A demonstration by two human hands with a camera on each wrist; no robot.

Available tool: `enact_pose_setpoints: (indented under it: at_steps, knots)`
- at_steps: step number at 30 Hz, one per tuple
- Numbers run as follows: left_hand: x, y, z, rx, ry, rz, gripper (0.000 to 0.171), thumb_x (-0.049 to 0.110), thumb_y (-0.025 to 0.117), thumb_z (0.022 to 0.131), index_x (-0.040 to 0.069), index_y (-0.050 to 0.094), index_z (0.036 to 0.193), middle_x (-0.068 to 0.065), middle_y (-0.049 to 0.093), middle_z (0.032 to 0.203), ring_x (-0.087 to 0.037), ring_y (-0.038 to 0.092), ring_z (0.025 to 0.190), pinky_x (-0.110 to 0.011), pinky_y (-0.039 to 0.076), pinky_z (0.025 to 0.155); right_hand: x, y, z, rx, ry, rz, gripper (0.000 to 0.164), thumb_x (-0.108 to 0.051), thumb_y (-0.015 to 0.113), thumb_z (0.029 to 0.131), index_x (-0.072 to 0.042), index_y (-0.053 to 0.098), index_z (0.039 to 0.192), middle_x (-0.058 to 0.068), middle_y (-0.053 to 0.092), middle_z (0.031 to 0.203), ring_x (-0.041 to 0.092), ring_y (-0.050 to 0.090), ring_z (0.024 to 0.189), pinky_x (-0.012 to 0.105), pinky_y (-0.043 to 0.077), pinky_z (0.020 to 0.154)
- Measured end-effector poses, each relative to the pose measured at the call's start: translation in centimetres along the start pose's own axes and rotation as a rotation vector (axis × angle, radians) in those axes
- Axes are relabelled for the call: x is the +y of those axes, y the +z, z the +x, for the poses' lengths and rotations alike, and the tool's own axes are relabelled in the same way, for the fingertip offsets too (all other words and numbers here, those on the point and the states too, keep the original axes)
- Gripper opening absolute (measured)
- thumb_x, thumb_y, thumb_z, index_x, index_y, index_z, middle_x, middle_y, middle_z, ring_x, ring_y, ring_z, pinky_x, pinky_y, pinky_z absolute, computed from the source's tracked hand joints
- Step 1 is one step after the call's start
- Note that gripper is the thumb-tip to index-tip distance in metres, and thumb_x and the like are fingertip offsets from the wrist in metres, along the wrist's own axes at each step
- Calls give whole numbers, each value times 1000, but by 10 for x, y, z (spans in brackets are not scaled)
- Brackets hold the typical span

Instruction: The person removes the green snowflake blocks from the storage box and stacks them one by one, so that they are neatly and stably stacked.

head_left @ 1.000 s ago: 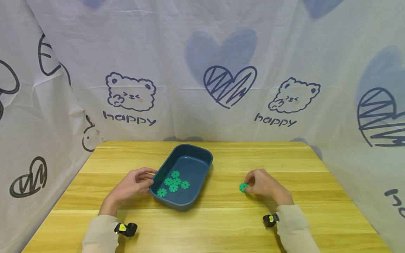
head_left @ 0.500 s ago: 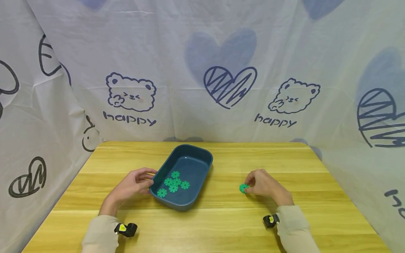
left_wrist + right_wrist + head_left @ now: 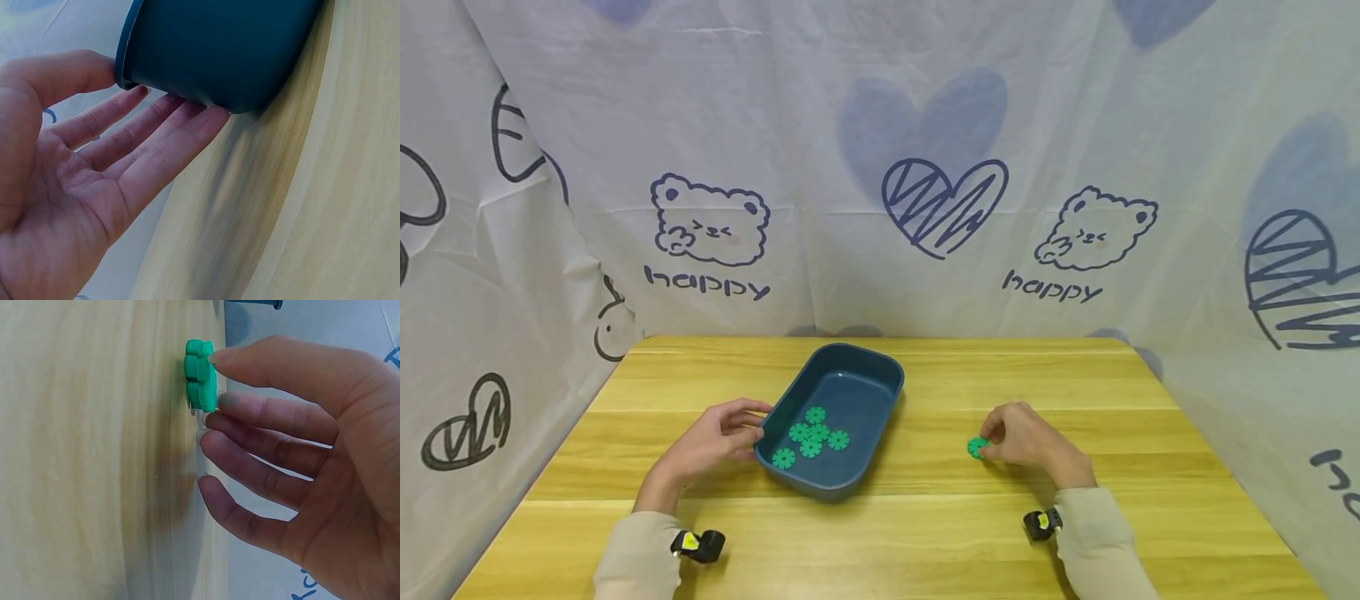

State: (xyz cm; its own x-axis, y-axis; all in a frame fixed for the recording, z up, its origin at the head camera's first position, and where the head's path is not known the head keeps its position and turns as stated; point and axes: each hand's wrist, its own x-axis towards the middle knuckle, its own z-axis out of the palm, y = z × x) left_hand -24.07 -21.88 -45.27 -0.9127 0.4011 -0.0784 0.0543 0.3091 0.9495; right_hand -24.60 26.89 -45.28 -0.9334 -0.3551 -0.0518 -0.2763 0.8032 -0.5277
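In the head view my left hand (image 3: 711, 437) is at the left side of a dark blue plastic bin (image 3: 871, 429). Its thumb tip touches the rim, while the fairly straight fingers rest against the outer wall, as the left wrist view shows. Inside the bin, toward its near end, lie several green notched plastic discs (image 3: 810, 447). Over on the right, my right hand (image 3: 1022, 435) pinches a small stack of green notched discs (image 3: 201, 375) by its edges, between thumb and index finger, close over the table. The other right fingers are bent and hold nothing.
A wood-grain table (image 3: 925, 542) carries the bin. White cloth (image 3: 820, 167) with bear and heart drawings hangs behind it and along both sides. Each wrist wears a small black camera (image 3: 700, 546).
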Motion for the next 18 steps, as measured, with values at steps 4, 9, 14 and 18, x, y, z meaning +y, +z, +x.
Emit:
enact_pose_setpoints:
  at_steps: [4, 9, 14, 18]
  knots:
    - [0, 0, 0, 0, -1, -1, 46, 11, 60, 103, -4, 49, 145, -32, 59, 137, -33, 69, 114, -39, 65, 87, 0, 0, 0, 0, 1, -1, 15, -19, 84, 86, -8, 78, 94, 2, 75, 93, 12, 64, 85, 35, 60, 78]
    - [0, 0, 0, 1, -2, -1, 46, 11, 60, 103, -4, 49, 145, -32, 59, 137, -33, 69, 114, -39, 65, 87, 1, 0, -1, 0, 5, 1, 17, -18, 84, 86, -7, 78, 97, 3, 75, 96, 14, 65, 87, 36, 61, 80]
    - [0, 0, 0, -1, -1, 0, 46, 11, 60, 103, -4, 49, 145, -32, 59, 137, -33, 69, 113, -39, 65, 87, 0, 0, -1, -6, 6, 2, 18, -19, 84, 87, -7, 78, 99, 3, 75, 97, 14, 65, 88, 37, 61, 81]
    - [0, 0, 0, -2, -1, 0, 47, 12, 60, 103, -4, 48, 145, -32, 60, 137, -33, 69, 113, -39, 65, 87, 1, 1, 0, -6, -9, -4, 18, -17, 84, 86, -6, 78, 99, 3, 75, 97, 14, 65, 88, 36, 60, 80]
